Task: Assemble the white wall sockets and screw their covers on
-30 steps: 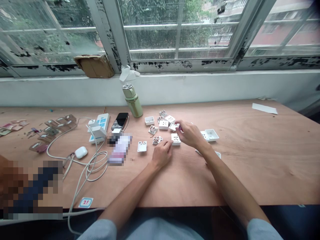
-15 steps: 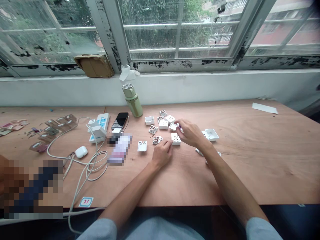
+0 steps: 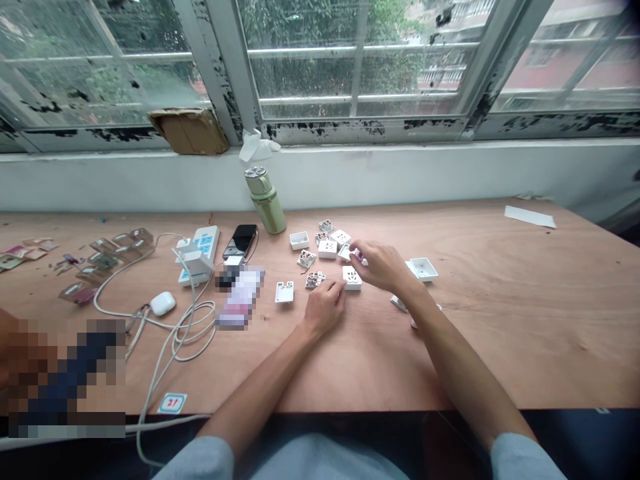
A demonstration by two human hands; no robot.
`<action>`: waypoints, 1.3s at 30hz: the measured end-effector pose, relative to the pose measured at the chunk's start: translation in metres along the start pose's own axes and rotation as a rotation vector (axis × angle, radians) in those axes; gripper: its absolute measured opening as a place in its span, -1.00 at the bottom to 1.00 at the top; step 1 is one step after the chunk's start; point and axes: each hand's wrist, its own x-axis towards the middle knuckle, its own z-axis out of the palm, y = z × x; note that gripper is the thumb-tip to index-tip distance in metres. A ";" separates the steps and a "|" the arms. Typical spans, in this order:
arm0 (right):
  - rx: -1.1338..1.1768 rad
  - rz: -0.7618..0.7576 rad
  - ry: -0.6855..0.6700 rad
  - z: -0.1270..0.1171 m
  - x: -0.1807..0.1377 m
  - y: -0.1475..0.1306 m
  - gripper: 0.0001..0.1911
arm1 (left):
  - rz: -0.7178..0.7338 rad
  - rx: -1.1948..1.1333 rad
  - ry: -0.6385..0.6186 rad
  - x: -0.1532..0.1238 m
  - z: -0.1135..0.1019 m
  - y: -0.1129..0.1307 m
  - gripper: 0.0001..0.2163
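Observation:
A white wall socket (image 3: 352, 279) lies face up on the table. My left hand (image 3: 325, 307) rests on the wood with its fingers closed against the socket's left edge. Above the socket, my right hand (image 3: 379, 264) pinches a small screwdriver (image 3: 360, 256) with a purple handle, mostly hidden by the fingers. Its thin tip points down at the socket face. Beyond the hands lie another finished-looking socket (image 3: 327, 249), an open white box (image 3: 299, 241) and several socket inserts with copper parts (image 3: 307, 259). One such insert (image 3: 315, 279) is just behind my left hand, and a white cover plate (image 3: 285, 291) lies left of it.
White boxes (image 3: 424, 269) lie right of my right forearm. To the left are a power strip (image 3: 206, 247), a phone (image 3: 241, 241), an earphone case (image 3: 163, 304) and looped white cables (image 3: 193, 340). A green flask (image 3: 269, 210) stands at the back. Another person's hand (image 3: 20, 353) is far left.
My right hand has shifted and turned very slightly around the screwdriver over the socket. My left hand and the socket stay in place.

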 end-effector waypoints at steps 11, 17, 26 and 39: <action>0.009 0.006 -0.039 0.002 0.003 0.005 -0.73 | -0.004 0.006 -0.009 0.001 0.001 0.000 -0.75; 0.007 -0.008 -0.048 -0.002 0.004 0.004 -0.75 | -0.002 0.009 -0.006 0.001 0.001 0.000 -0.75; -0.009 -0.015 -0.089 -0.002 0.007 0.005 -0.69 | -0.011 0.004 -0.006 0.001 0.001 0.001 -0.76; -0.016 -0.016 -0.077 -0.001 0.007 0.003 -0.71 | -0.007 0.009 -0.007 0.000 0.001 0.002 -0.75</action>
